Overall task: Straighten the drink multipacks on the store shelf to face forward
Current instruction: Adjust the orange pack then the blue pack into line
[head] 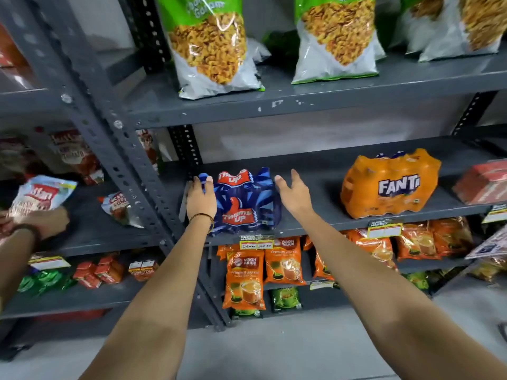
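A blue Thums Up multipack (244, 200) stands on the grey middle shelf (315, 215), its label towards me. My left hand (200, 198) grips its left side, thumb over the top corner. My right hand (295, 194) hovers just to the right of the pack, fingers spread, not touching it. Further right on the same shelf sits an orange Fanta multipack (389, 185), its label facing forward and slightly turned.
Another person's hand (41, 223) holds a snack packet (41, 196) on the left rack. A grey slotted upright (129, 171) stands left of the blue pack. Big snack bags (211, 45) fill the upper shelf. Orange tea packs (244, 278) line the shelf below. A red pack (482, 182) sits far right.
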Available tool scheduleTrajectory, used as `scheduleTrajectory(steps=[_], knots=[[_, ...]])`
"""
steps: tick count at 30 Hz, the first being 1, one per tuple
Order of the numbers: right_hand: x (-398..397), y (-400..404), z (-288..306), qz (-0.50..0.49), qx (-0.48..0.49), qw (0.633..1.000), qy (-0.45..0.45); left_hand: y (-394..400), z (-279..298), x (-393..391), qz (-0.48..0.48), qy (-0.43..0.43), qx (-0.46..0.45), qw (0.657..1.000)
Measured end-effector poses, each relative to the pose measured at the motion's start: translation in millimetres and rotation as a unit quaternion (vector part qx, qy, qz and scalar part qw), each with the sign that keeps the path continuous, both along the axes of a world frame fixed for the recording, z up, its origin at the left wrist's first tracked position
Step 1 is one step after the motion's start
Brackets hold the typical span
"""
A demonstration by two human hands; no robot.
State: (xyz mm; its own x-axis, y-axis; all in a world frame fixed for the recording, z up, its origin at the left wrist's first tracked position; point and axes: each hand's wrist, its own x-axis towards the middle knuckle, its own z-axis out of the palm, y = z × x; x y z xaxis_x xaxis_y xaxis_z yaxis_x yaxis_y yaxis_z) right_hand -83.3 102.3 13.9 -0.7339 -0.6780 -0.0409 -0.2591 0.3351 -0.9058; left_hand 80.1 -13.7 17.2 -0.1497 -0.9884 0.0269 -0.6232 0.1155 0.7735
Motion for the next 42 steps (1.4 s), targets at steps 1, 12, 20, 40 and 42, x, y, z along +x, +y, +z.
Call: scheduleTrajectory(steps=[1,12,20,40,42], knots=[[8,-4,0,0.007,0.004,1.0,-0.021,-2,-1,4,-0.002,0.029,0.034,0.999],[25,-23,3,0.025,0.047,0.999,0.007,-15,-9,13,-0.016,0.077,0.094,0.992],[21,-25,-2,0.033,0.04,0.998,0.026,-16,-12,15,-0.022,0.084,0.083,0.993],[-9,-12,-4,0.005,0.044,0.999,0.005,-1,-13,-10,-0.06,0.069,0.083,0.992],[-9,-11,-5,0.007,0.043,0.999,0.004,1,-13,-10,-0.057,0.067,0.082,0.993]])
